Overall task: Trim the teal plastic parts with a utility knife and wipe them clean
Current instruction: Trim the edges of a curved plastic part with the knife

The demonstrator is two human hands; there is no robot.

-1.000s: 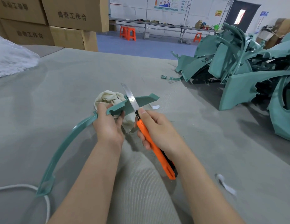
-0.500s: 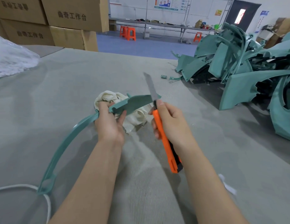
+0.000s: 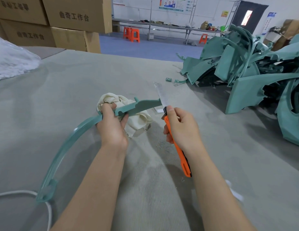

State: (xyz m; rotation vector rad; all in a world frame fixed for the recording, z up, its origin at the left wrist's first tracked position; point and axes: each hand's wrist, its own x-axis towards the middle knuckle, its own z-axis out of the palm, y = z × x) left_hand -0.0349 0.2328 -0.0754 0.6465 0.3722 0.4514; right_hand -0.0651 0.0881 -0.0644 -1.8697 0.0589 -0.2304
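Observation:
A long curved teal plastic part point(image 3: 65, 154) arcs from the lower left up to the middle of the grey work surface. My left hand point(image 3: 112, 125) grips it near its flat upper end, together with a crumpled cream cloth point(image 3: 123, 104) bunched under and behind that end. My right hand point(image 3: 180, 127) holds an orange utility knife point(image 3: 178, 152) by its handle. The extended blade point(image 3: 160, 95) points up and away, and its lower part meets the right tip of the teal part.
A large heap of teal plastic parts point(image 3: 255, 75) fills the right side. Small teal offcuts point(image 3: 169, 79) and white scraps point(image 3: 158, 110) lie on the grey felt surface point(image 3: 78, 84). Cardboard boxes point(image 3: 62, 22) stand at the back left, white plastic wrap point(image 3: 10, 62) lies at left, and a white cord point(image 3: 28, 194) curls at lower left.
The knife has slid to the right along the flat end of the teal part, from its middle to its right tip. My left hand kept its hold on the part and cloth.

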